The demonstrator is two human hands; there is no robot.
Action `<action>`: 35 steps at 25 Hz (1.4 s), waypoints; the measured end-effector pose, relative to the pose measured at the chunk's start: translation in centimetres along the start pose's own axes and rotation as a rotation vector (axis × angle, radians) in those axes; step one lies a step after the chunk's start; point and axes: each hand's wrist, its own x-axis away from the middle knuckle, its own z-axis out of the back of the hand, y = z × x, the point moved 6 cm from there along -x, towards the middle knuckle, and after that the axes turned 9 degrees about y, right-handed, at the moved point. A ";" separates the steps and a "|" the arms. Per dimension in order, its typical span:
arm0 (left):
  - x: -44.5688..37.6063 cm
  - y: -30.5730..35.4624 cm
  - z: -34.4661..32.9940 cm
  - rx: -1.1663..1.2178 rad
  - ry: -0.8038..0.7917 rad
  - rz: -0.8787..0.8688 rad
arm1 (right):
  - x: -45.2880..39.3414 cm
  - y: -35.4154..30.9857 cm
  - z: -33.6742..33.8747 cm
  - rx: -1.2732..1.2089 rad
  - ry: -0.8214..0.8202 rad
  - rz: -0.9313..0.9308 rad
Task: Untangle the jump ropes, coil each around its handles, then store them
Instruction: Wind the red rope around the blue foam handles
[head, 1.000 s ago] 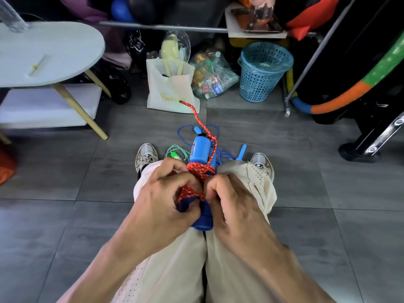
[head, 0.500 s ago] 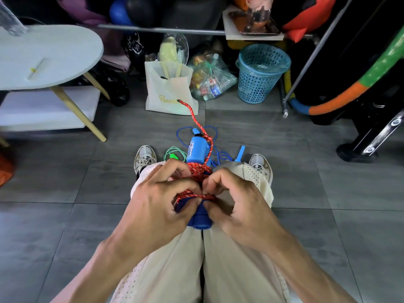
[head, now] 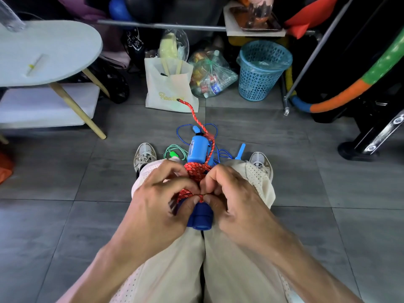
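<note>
The person sits on the floor (head: 65,215) with legs stretched forward, both hands meeting over the lap. The left hand (head: 157,204) grips the blue handles (head: 200,215), fingers curled round the bundle and the red rope (head: 195,171) wound about it. The right hand (head: 231,195) pinches a strand of that rope at the coil's near edge, thumb and forefinger together. The handles' long axis runs straight away from the body, along the gap between the legs, so the strand lies across it. A free tail of rope trails forward toward the white bag (head: 170,92). Judged step: tucking the end to lock the coil. Thin blue rope (head: 181,132) and green rope (head: 175,148) lie beyond the knees, uncoiled.
</note>
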 end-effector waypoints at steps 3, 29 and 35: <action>-0.7 0.2 -0.2 -0.058 -0.081 0.031 | -0.1 0.1 -0.1 0.002 -0.010 0.009; -1.6 0.1 -0.4 -0.176 0.023 0.189 | 0.2 0.6 1.7 0.021 0.090 0.066; -1.8 -0.1 -0.6 -0.182 0.063 0.198 | 0.8 1.2 2.3 0.178 0.229 0.147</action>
